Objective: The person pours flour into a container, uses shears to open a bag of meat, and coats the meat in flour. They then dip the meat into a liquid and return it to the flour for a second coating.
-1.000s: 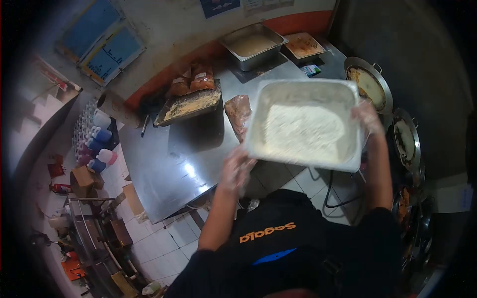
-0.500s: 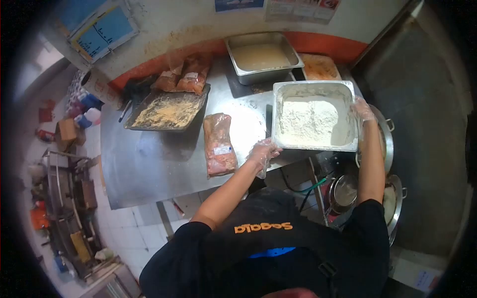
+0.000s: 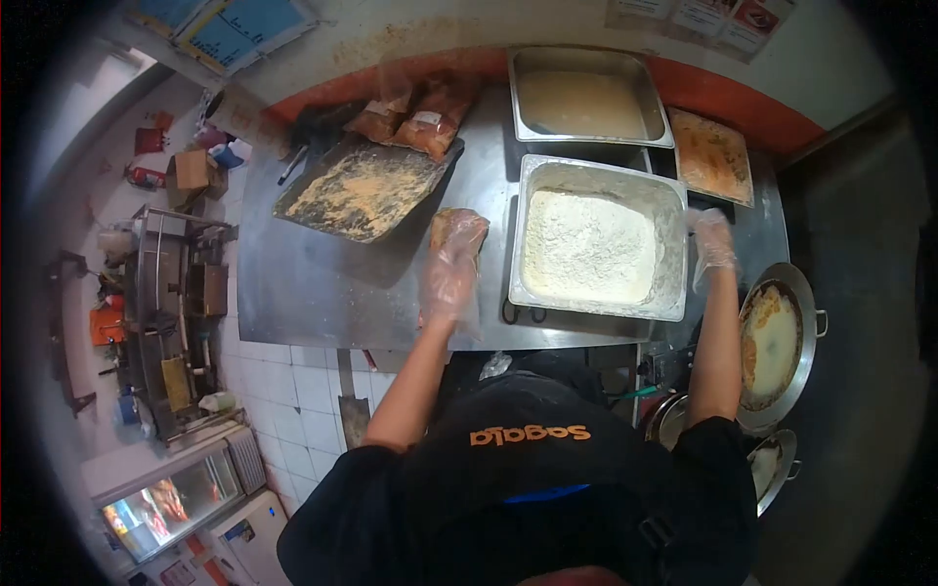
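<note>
A deep steel pan of white flour (image 3: 515, 234) stands on the steel table. My right hand (image 3: 716, 240), in a clear plastic glove, is just beside the pan's right rim; its fingers are loosely bent and none shows over the rim. My left hand (image 3: 450, 281), gloved the same way, is on a clear-wrapped packet of raw meat (image 3: 463, 229) left of the pan. It covers the near part of the packet, with its fingers closed round the side. The undersides of the fingers are hidden.
Behind the flour pan is a second steel pan (image 3: 660, 129) of cloudy liquid. A dark tray (image 3: 376, 232) with yellowish crumbs lies left, meat packets (image 3: 437, 115) behind it. An orange-stained tray (image 3: 711, 156) sits back right. Large round pans (image 3: 807, 337) stand lower right. Scissor handles (image 3: 524, 313) show near the table's edge.
The flour pan has come down from my two hands onto the table. My left hand has left its rim and moved left onto the meat packet. The view has shifted.
</note>
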`<state>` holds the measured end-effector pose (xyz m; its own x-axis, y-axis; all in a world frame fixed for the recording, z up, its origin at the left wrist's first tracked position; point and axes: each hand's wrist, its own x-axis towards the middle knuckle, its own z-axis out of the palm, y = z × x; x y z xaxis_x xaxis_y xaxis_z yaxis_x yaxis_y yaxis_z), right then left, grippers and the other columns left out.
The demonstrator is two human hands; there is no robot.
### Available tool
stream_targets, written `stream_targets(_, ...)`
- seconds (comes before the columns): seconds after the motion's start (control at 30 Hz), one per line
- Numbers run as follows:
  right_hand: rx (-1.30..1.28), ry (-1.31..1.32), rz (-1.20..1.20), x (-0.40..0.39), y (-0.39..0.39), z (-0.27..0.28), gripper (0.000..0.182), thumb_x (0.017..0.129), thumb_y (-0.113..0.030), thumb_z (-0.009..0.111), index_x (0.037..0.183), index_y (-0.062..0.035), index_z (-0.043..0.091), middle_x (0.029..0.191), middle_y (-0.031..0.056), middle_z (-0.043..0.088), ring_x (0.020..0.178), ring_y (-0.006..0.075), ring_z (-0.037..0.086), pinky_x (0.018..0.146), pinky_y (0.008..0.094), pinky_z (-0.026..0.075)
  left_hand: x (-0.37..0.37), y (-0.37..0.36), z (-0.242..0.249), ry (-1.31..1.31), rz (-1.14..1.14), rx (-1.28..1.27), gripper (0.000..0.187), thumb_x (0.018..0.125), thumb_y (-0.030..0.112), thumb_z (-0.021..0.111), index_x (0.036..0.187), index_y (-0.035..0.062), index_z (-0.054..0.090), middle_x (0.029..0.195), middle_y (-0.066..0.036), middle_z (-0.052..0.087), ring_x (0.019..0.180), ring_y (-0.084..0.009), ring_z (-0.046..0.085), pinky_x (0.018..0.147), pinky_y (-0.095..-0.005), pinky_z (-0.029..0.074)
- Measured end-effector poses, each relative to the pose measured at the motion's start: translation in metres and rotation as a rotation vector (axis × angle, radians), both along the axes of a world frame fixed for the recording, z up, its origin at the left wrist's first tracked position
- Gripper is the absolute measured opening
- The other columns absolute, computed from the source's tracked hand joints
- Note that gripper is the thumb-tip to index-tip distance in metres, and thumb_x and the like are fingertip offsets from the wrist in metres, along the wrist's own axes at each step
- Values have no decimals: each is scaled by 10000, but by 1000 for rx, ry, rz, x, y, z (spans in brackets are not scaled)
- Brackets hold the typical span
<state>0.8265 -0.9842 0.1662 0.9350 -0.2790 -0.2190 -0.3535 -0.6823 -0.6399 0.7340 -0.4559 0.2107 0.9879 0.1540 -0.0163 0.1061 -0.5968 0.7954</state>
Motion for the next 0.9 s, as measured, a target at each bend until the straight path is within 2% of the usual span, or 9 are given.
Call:
stream_targets(0.07, 243, -256, -145, -28, 49, 66, 293, 796, -208, 691, 1010, -18, 630, 905, 42, 632, 760, 146, 567, 682, 306, 459, 33, 7, 32, 103, 81, 491, 457, 882, 310, 542, 1161, -45, 612, 1125, -234, 644, 1033, -348, 634, 884, -416, 487)
stream_targets(0.13, 514, -503, -324, -62, 107, 138, 264, 805, -230, 697, 964, -31, 631, 899, 39, 627, 730, 133, 553, 672, 304, 455, 81, 29, -68, 158, 273, 363, 473, 889, 357, 564, 1117, -52, 632, 1146, -242, 634, 1055, -348, 626, 900, -416, 483)
stream_targets(0.27, 763, -97, 112, -147, 207, 208, 207, 822, -242, 671, 923, -61, 670, 895, 51, 643, 804, 142, 588, 762, 294, 472, 124, 42, -50, 578, 167, 123, 432, 883, 336, 614, 1077, -48, 652, 1065, -214, 673, 965, -339, 660, 825, -425, 515)
stream_targets(0.3, 873, 65, 210, -162, 230, 213, 231, 818, -255, 681, 933, -55, 678, 911, 59, 650, 829, 154, 597, 788, 307, 477, 125, 50, -45, 700, 33, -297, 424, 858, 332, 668, 1038, -53, 657, 1015, -184, 684, 879, -292, 665, 751, -410, 523)
stream_targets(0.37, 744, 259, 625, -177, 263, 179, 317, 823, -301, 689, 999, -37, 698, 992, 102, 674, 912, 194, 626, 872, 343, 474, 131, 55, -55, 866, -1, -710, 241, 850, 190, 714, 932, -34, 682, 863, -121, 696, 663, -224, 649, 602, -357, 527)
stream_targets(0.5, 509, 493, 482, -186, 335, 119, 594, 801, -369, 702, 1245, 4, 574, 1208, 180, 614, 1161, 272, 554, 983, 340, 422, 128, 59, -79, 762, -111, -492, 169, 867, 134, 680, 917, -27, 678, 869, -114, 687, 711, -220, 653, 608, -354, 525)
stream_targets(0.67, 407, 329, 259, -167, 416, 25, 692, 793, -370, 726, 1276, 68, 492, 1276, 233, 548, 1108, 304, 571, 931, 369, 459, 113, 56, -71, 658, -196, -558, 89, 866, 75, 649, 903, -6, 657, 839, -95, 662, 710, -191, 622, 598, -328, 519)
stream_targets(0.77, 828, 108, -53, -151, 442, 9, 579, 840, -267, 704, 1295, 13, 479, 1166, 147, 598, 1072, 216, 569, 926, 336, 461, 115, 65, -127, 576, -73, -618, 75, 859, 72, 650, 889, 3, 650, 806, -82, 650, 684, -176, 609, 592, -319, 510)
stream_targets(0.9, 1171, 106, -182, -151, 444, -4, 493, 883, -190, 668, 1312, -27, 485, 1205, 95, 576, 1079, 170, 560, 935, 318, 462, 62, 53, -6, 440, -119, -698, 65, 867, 73, 639, 891, 14, 649, 770, -55, 626, 670, -172, 599, 601, -320, 501)
